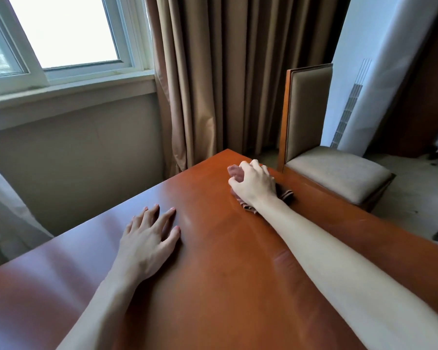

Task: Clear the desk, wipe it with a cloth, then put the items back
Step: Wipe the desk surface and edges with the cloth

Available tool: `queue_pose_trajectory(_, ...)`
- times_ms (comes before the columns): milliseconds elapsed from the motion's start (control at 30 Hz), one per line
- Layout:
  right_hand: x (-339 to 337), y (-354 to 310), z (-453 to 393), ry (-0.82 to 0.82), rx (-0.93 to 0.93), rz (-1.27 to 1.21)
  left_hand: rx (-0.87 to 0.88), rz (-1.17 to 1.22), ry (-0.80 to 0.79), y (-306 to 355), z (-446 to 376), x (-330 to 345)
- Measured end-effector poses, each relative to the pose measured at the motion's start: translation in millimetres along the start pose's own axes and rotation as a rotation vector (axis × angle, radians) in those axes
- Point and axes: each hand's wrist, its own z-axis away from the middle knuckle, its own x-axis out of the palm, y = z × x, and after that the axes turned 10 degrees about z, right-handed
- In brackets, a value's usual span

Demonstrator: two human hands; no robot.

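Note:
A glossy reddish-brown wooden desk [213,261] fills the lower half of the view. My right hand [254,184] reaches to the far corner of the desk and grips a crumpled pinkish-brown cloth [235,171] against the wood; parts of the cloth stick out beyond the fingers and behind the wrist. My left hand [149,238] rests flat on the desk nearer to me, fingers spread and straight, holding nothing.
An upholstered beige chair [326,157] with a wooden frame stands beyond the desk's right edge. Brown curtains [225,72] hang behind the far corner. A window [61,34] and its sill are at the upper left. A white panel leans at the right.

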Motion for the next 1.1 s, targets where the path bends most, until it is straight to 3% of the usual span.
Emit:
queue_pose_trajectory(233,-48.9,-23.3,146.7,-0.062,-0.081,0.124,-0.019,0.025,-0.034,10.6,7.3,-6.3)
queue_pose_trajectory(433,-43.7,-34.2,208.1,0.023,-0.043,0.062,-0.001,0.012,-0.056,11.5,9.5,-8.5)
queue_pose_trajectory(600,-29.5,-18.3,154.6,0.076,-0.027,-0.009,0.021,0.011,-0.047,5.1,2.5,-3.3)
queue_pose_trajectory(900,11.8,15.9,-25.5,0.151,0.141,0.005,0.020,0.045,0.041,-8.4,-6.2,9.6)
queue_pose_trajectory(1100,14.6,12.0,-61.4,0.054,0.159,0.079,0.008,0.041,0.049,-5.7,-4.0,6.7)
